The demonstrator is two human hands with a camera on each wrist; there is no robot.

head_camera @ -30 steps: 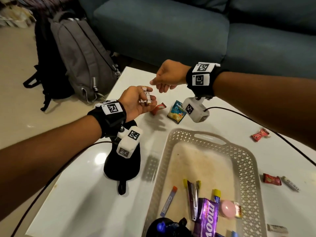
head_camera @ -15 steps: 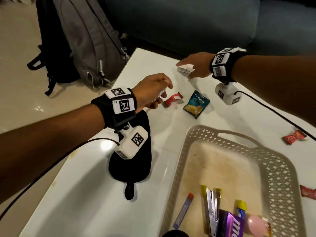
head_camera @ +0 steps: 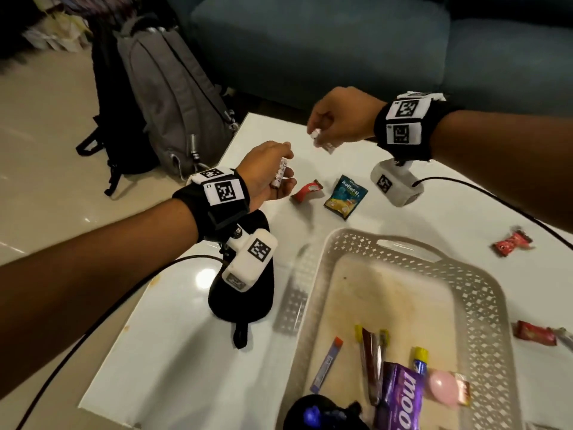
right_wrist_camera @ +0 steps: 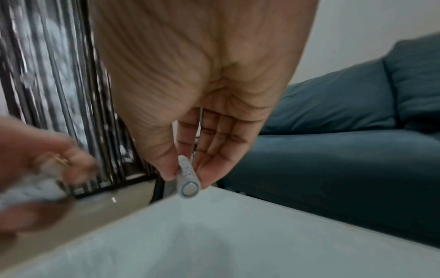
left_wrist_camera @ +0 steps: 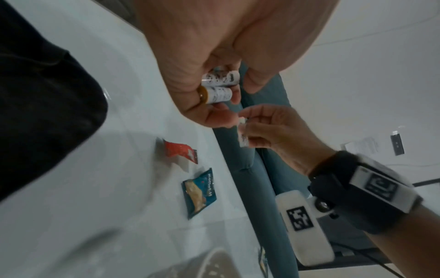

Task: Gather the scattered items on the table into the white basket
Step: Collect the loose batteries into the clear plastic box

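Observation:
My left hand (head_camera: 273, 173) hovers above the table's far left part and grips two small white batteries (left_wrist_camera: 218, 87). My right hand (head_camera: 338, 125), raised over the far edge, pinches another white battery (head_camera: 322, 142) (right_wrist_camera: 186, 178) between thumb and fingers. The two hands are close together. A red candy wrapper (head_camera: 307, 190) and a blue-yellow sachet (head_camera: 345, 197) lie on the table below them. The white basket (head_camera: 483, 293) stands at the near right and holds several items, among them a purple pack (head_camera: 400, 398) and a pink ball (head_camera: 441, 387).
A black pouch (head_camera: 242, 293) lies left of the basket under my left wrist. Red candies (head_camera: 511, 240) (head_camera: 535, 333) lie right of the basket. A grey backpack (head_camera: 173, 97) leans by the table's far left corner; a blue sofa (head_camera: 341, 41) is behind.
My right hand picked a white battery off the far table edge and lifted it toward my left hand. The left hand kept its batteries and rose slightly.

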